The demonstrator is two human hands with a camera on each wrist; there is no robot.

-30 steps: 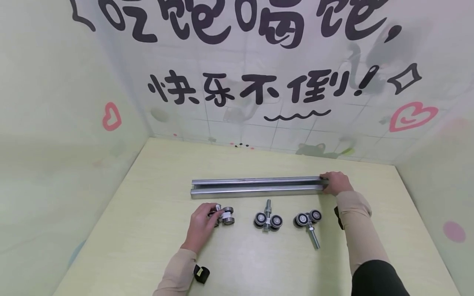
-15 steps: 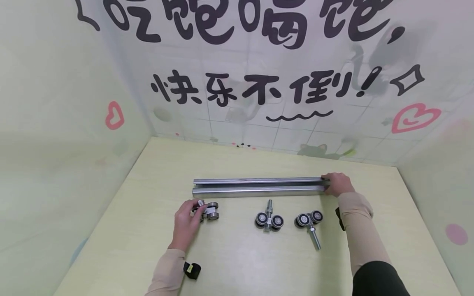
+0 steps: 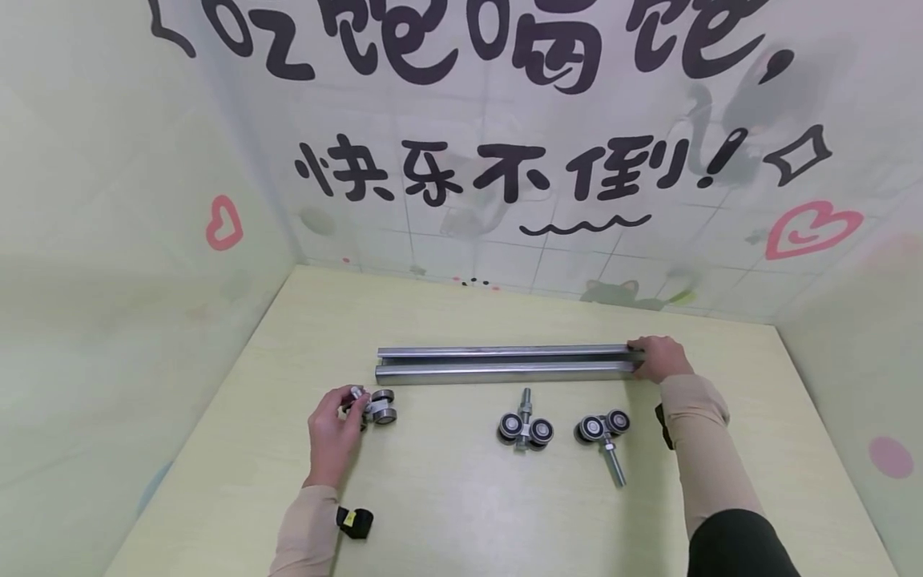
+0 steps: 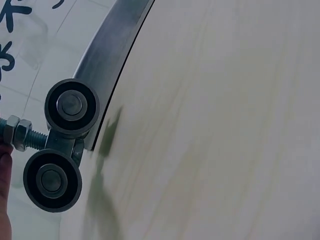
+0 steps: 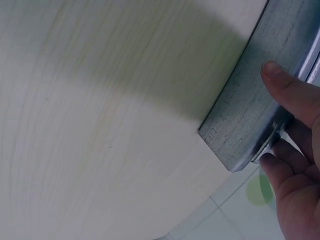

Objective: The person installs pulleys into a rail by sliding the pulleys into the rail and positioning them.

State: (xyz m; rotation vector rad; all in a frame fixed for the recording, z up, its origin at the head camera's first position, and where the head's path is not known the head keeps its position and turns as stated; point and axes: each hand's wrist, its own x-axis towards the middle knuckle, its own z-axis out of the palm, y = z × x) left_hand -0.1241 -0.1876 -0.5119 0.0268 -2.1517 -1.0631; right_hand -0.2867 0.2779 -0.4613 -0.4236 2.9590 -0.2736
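The left hand (image 3: 333, 437) has just slid toward 9 o'clock, carrying a roller trolley (image 3: 382, 410) along the near side of the metal rail (image 3: 505, 373) as far as its left end; the right hand (image 3: 662, 358) and the rail itself have barely shifted, so the change lies almost wholly in the carried piece; I judge this to be positioning work, since the trolley is now by the rail's end rather than partway along its flank.

The left hand pinches the trolley by its threaded bolt (image 4: 36, 139), thumb and fingers close together; the right hand grips the rail's 3 o'clock end, its thumb pressed on the metal face in the right wrist view.

The held trolley is just off the rail's left end, on the 6 to 7 o'clock side in the head view; in the left wrist view it overlaps that end, and I cannot tell whether the two touch; no trolley shows in the rail's slot (image 3: 505, 361).

Two more lie on the desk (image 3: 461, 505), where they were a second ago: a middle trolley (image 3: 525, 433), bolt toward 12 o'clock, and a right-hand trolley (image 3: 608, 441), bolt toward 5 o'clock; neither is touched.
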